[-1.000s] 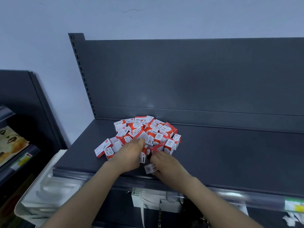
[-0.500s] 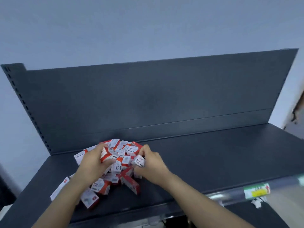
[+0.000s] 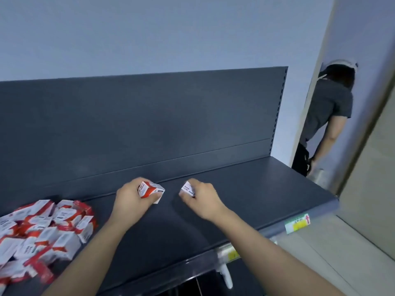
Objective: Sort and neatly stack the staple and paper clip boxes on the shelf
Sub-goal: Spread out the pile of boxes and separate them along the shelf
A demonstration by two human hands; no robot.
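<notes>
Left hand (image 3: 132, 196) curls round a red-and-white box (image 3: 150, 189), perhaps two; right hand (image 3: 202, 199) pinches a clip box (image 3: 187, 188). Both hover low over bare shelf (image 3: 245, 189) near the back panel (image 3: 149, 124), the left box's long axis running toward the right hand. The pile (image 3: 40, 229) lies well left, nearer the left hand. Half a second ago both hands were digging in that pile

Box pile (image 3: 42, 231) cut off by left edge, blurred — wording unreadable
</notes>
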